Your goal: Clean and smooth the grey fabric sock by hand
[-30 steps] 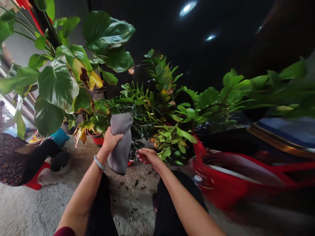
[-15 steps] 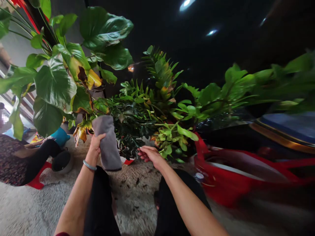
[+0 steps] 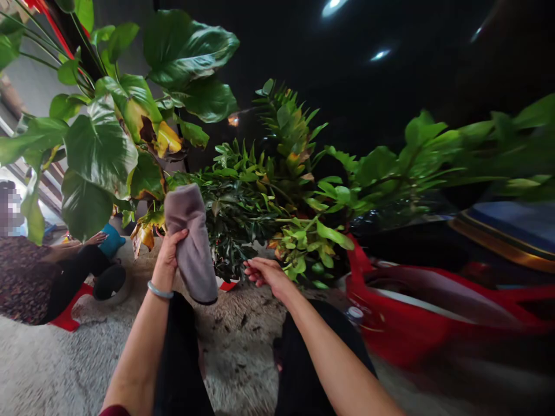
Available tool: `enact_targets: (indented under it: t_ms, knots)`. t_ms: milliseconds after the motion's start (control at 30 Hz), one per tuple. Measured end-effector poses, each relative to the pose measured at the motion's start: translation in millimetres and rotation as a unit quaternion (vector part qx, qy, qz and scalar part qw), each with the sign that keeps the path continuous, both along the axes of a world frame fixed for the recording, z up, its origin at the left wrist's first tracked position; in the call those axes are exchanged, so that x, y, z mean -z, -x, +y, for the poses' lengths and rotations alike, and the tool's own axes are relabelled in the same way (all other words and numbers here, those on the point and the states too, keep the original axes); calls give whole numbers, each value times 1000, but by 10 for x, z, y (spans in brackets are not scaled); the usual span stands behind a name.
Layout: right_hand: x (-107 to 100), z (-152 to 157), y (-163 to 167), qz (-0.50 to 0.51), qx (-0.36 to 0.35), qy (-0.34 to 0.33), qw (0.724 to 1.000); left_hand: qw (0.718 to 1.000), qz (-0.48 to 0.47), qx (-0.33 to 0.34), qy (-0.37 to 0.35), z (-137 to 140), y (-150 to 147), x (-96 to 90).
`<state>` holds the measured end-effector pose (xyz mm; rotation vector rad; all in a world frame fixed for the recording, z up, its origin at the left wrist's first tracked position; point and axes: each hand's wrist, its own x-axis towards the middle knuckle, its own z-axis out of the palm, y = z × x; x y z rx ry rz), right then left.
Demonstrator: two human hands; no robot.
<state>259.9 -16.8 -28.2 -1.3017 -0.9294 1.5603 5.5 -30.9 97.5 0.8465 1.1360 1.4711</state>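
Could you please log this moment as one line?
left hand: holding grey cloth | right hand: near dark leaves, contact unclear | red bag: right

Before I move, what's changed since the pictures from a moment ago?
The left hand has carried the grey cloth leftward, away from the right hand, uncovering more of the dark-leaved plant. Nothing was visibly taken up or let go. The right hand, plant and red bag stayed about where they were.

No text, label, brand, number or sign can be read. The red bag (image 3: 407, 338) on the right bears a small gold-toned mark (image 3: 381, 318) on its side, too blurred to tell whether it is lettering.
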Motion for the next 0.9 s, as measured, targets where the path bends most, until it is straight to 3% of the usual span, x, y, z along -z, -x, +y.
enact_targets:
  t_ms: [67,167,233,333,433,500,600,700,767,833,900]
  knots:
    - [0,1,-16,-8,2,5,1000,999,10,17,50,-58,-99,219]
    - [13,6,-62,-22,7,13,1000,988,14,72,136,-374,-175,630]
    - [24,9,-86,-27,7,15,999,982,-6,116,150,-567,-173,730]
    - [29,6,-90,-22,-1,11,1000,985,-14,155,79,-587,-167,479]
    - [19,-3,-65,3,-5,-3,1000,993,-4,117,-25,-298,-250,49]
    - [12,-6,-44,17,-5,-11,1000,995,3,90,-45,-75,-372,-93]
    - [19,2,-19,8,-3,-2,1000,993,52,100,-20,71,-577,44]
    - [52,15,-18,-10,3,15,1000,982,98,161,21,-83,-651,342]
    - [74,14,-33,-17,12,20,1000,968,81,232,41,-252,-587,417]
    - [78,6,-51,-20,18,18,999,960,50,273,36,-356,-453,322]
    - [61,-5,-63,-17,16,12,1000,971,27,239,0,-330,-296,108]
